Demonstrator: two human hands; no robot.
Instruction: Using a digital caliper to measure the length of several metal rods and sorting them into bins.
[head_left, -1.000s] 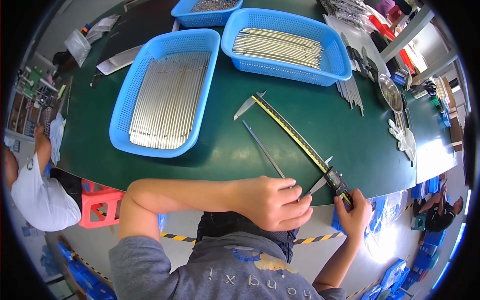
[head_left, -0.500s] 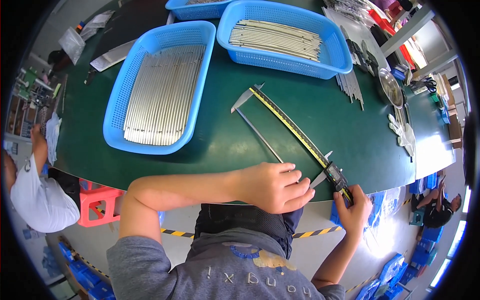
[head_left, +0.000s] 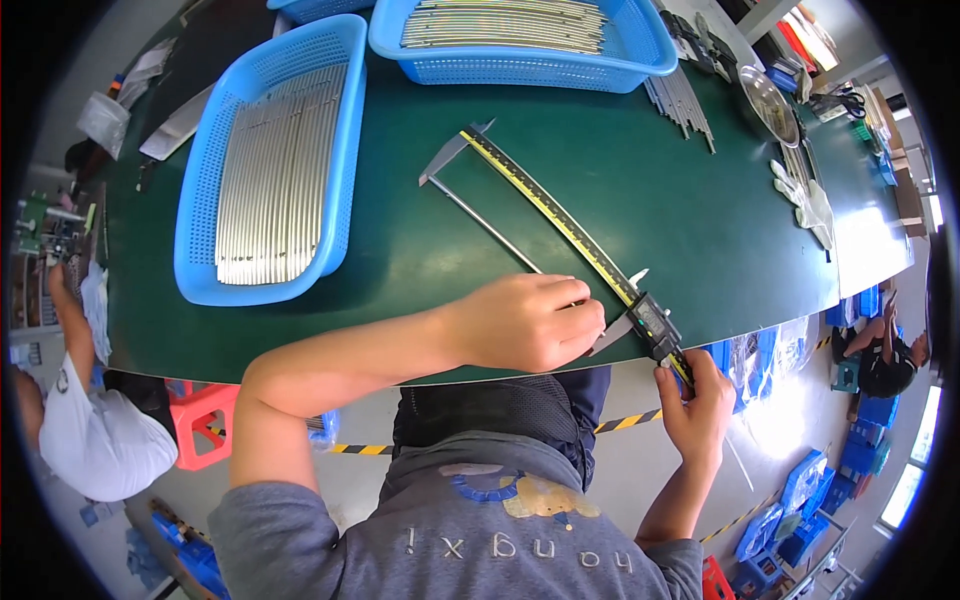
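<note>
A long digital caliper with a yellow scale lies slantwise over the green table, its jaws wide apart. My right hand grips its near end, just past the dark display, at the table's front edge. Between the jaws runs a thin metal rod; its far end meets the tip of the far jaw. My left hand is closed around the rod's near part, close to the sliding jaw. The fingers hide the rod's near end, so its contact with that jaw cannot be seen.
Two blue perforated baskets hold rows of metal rods. Several loose rods lie at the far right, near a metal bowl and white gloves. A red stool and a seated person are at left.
The whole view has shifted, so baskets, caliper and rod appear farther up and left. My left fingers look more curled around the rod. Both hands keep their holds.
</note>
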